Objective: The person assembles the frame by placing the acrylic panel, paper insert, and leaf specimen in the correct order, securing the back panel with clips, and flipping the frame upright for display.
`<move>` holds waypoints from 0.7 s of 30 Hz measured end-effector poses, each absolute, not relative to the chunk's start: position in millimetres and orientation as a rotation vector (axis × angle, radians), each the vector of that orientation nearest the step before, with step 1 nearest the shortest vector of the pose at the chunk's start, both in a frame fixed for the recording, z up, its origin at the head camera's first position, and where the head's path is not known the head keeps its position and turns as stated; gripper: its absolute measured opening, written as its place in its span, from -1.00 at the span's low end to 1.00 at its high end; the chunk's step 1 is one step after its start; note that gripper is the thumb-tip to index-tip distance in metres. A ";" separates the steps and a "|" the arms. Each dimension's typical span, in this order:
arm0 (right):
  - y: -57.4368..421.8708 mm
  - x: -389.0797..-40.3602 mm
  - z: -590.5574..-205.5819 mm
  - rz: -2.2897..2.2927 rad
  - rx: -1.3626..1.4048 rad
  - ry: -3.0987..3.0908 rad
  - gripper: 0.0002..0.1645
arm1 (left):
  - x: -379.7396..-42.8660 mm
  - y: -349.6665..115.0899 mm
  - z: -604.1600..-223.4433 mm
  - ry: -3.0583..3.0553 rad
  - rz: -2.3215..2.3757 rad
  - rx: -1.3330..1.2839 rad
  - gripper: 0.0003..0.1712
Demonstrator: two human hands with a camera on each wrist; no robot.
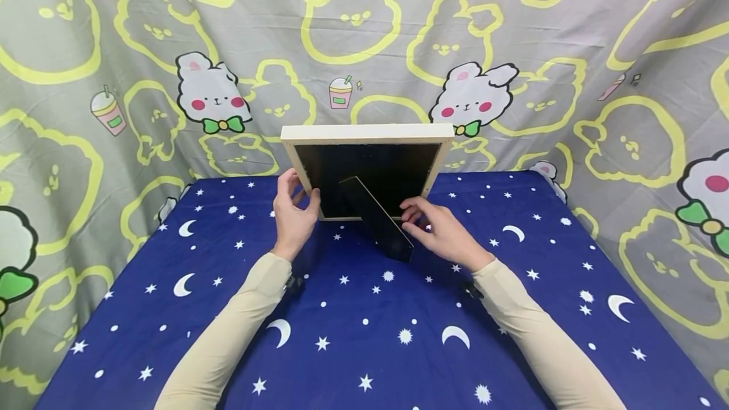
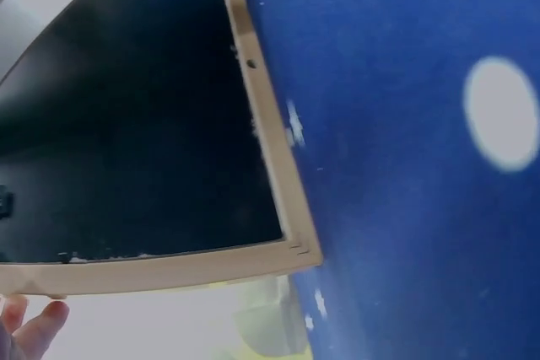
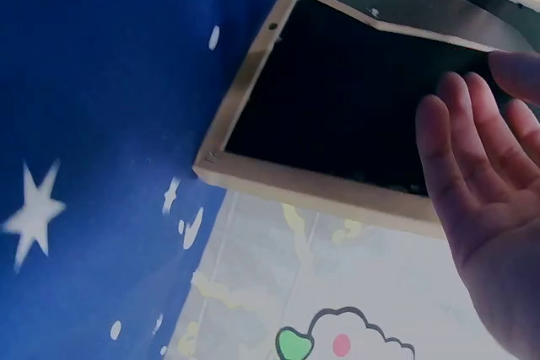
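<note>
A picture frame (image 1: 367, 134) with a pale wooden border and black backing stands on the blue cloth, its back toward me. From that backing a black easel leg (image 1: 378, 220) slants out down to the cloth, swung to the right. My left hand (image 1: 295, 223) holds the frame's left side, thumb toward the back face; its fingertips (image 2: 38, 326) show at the wooden edge in the left wrist view. My right hand (image 1: 441, 229) is beside the leg near the lower right corner, fingers loosely bent. In the right wrist view its thumb (image 3: 516, 72) lies by the leg's edge; contact is unclear.
A dark blue cloth (image 1: 364, 347) with white stars and moons covers the table. Behind it and at both sides hangs a grey curtain (image 1: 376, 37) with yellow outlines and white rabbits. The frame stands toward the table's back edge.
</note>
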State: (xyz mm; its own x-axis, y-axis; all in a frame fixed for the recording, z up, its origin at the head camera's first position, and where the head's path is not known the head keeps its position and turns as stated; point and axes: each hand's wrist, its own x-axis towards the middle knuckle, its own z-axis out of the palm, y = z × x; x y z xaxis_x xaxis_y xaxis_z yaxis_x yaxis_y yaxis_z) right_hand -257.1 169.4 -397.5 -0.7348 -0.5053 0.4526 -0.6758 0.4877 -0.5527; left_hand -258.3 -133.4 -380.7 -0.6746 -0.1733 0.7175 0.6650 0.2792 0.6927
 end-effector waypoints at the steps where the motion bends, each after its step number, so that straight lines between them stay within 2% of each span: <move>1: 170.4 -257.0 -395.9 1.078 0.998 -2.481 -0.63 | -257.6 -133.6 -379.3 -1.825 -1.486 -0.449 -0.44; 12: 181.9 -256.2 -374.5 1.163 0.753 -2.170 -0.67 | -273.7 -146.9 -378.3 -1.674 -1.509 -0.461 -0.43; 21: 188.8 -249.8 -356.2 1.217 0.651 -2.000 -0.48 | -268.8 -156.4 -361.2 -1.593 -1.521 -0.568 -0.41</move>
